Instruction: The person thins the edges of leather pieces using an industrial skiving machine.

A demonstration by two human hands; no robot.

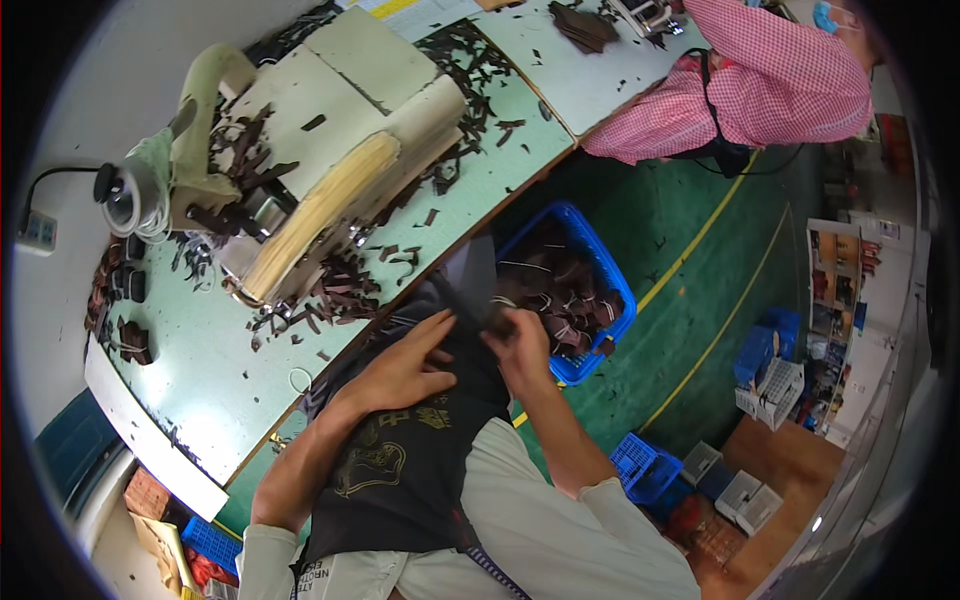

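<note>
My left hand (405, 368) is in front of my black apron (400, 450), fingers stretched out and thumb apart, with nothing visible in it. Close to its right, my right hand (522, 348) pinches a small dark piece (496, 318) between thumb and fingers; the piece is blurred and partly covered by the fingers. Just beyond that hand stands a blue plastic basket (625, 290), filled with dark brown strips tied in bundles with pale string. A grey panel (470, 268) shows between the basket and the table edge.
A cream-coloured machine (370, 50) stands on the pale green table (235, 400), with brown scraps (335, 290) scattered around it. A co-worker in a pink checked garment (770, 80) sits at the adjoining table. Crates (745, 500) stand at the lower right.
</note>
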